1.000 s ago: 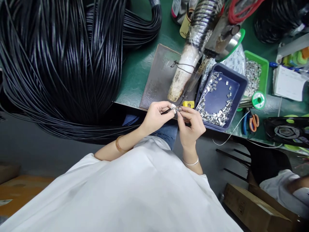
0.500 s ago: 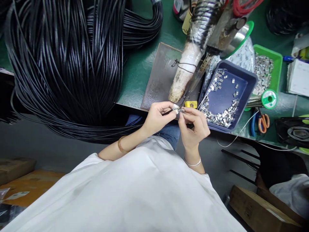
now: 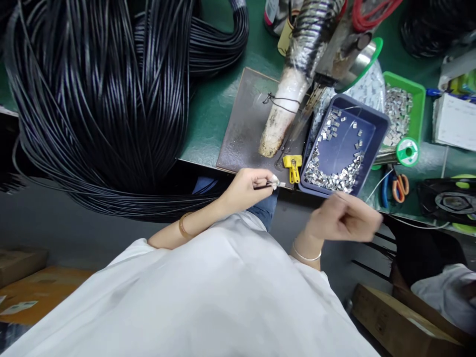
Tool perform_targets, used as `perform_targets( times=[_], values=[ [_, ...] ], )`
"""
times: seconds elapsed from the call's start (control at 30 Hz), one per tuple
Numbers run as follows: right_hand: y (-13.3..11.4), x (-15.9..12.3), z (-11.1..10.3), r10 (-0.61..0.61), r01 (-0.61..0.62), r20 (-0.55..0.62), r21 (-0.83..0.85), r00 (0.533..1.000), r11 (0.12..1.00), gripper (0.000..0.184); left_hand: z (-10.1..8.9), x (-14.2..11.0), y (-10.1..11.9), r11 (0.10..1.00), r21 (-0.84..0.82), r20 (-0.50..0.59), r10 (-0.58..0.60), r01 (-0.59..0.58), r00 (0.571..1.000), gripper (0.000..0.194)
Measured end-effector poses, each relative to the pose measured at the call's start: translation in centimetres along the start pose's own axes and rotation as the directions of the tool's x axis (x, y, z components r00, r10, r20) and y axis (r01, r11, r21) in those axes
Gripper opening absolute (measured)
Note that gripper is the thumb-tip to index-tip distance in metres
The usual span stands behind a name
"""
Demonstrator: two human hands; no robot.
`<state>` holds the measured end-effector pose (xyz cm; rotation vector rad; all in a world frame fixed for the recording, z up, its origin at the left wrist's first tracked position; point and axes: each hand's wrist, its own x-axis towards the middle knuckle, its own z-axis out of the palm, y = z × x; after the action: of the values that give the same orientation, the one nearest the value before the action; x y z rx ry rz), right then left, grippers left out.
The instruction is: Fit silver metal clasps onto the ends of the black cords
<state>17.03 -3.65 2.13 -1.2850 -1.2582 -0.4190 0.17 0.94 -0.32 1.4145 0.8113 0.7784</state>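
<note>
My left hand (image 3: 248, 187) is closed in a pinch near the table's front edge. Between its thumb and fingers is the end of a black cable (image 3: 262, 186), with a small silvery metal connector (image 3: 281, 184) at its tip. White coverings show on the fingertips. My right hand (image 3: 344, 218) is in front of the blue tray (image 3: 372, 173), smeared by motion; its fingers look curled, but what they hold, if anything, cannot be made out. A thin white wire (image 3: 379, 185) passes close behind that hand. The tray holds many small metal connector shells (image 3: 336, 179).
A yellow clip (image 3: 293, 166) lies on the brown board (image 3: 238, 129) beneath a wrapped duct (image 3: 282, 114). Bundled black cables (image 3: 104, 99) cover the left side. At right are a green bin (image 3: 420, 104), a wire spool (image 3: 407, 151), orange-handled scissors (image 3: 400, 187) and a fan (image 3: 449, 201).
My right hand has left the cable end and swung right, to the front of the blue tray. My left hand still pinches the cable, slightly lower. The yellow clip is now uncovered.
</note>
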Motion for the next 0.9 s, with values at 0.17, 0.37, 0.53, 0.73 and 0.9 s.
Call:
perform_targets(
  times=[0.17,0.37,0.53,0.73,0.9],
  values=[
    [1.2,2.5,-2.2,0.343,-0.341,0.126,-0.04,0.931,0.939,0.017,-0.6,-1.8,0.1,0.958,0.284,0.065,0.017,-0.034,0.998,0.033],
    [6.0,3.0,-3.1,0.488,-0.231,0.527,-0.478,0.696,0.847,0.013,-2.0,-1.0,1.3,0.931,-0.364,-0.278,-0.136,0.026,0.951,0.039],
    [6.9,3.3,-1.6,0.441,-0.003,0.677,-0.544,0.589,0.839,0.01,-2.2,0.4,2.4,0.69,-0.72,-0.15,-0.261,0.075,0.954,0.025],
    [7.0,3.1,-1.0,0.366,0.037,0.621,-0.537,0.693,0.843,0.011,-0.9,0.1,1.0,0.762,-0.645,-0.157,-0.213,0.064,0.964,0.026],
    [3.0,2.4,-0.8,0.477,-0.473,0.428,-0.125,0.767,0.872,0.016,-0.2,-0.2,0.5,0.85,-0.527,-0.183,-0.128,0.013,0.975,0.03]
  ],
)
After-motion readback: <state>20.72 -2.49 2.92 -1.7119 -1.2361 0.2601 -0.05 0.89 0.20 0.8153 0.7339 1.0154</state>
